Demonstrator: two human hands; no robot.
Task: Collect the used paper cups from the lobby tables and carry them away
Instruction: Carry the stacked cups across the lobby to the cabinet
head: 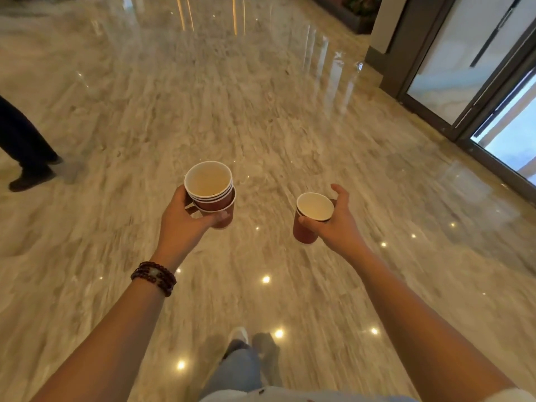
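Note:
My left hand [181,220] grips a stack of several nested red paper cups [211,190] with white insides, held upright out in front of me. My right hand [338,220] holds a single red paper cup [311,216], tilted slightly to the left, thumb across its front and fingers behind it. Both cups look empty inside. A dark bead bracelet [155,277] wraps my left wrist. Both arms reach forward over the floor.
Polished beige marble floor [261,111] stretches ahead, reflecting ceiling lights. Another person's dark trouser legs and shoes [27,166] stand at the left edge. Dark-framed glass doors [470,82] line the right side. My own leg and white shoe [239,340] show below.

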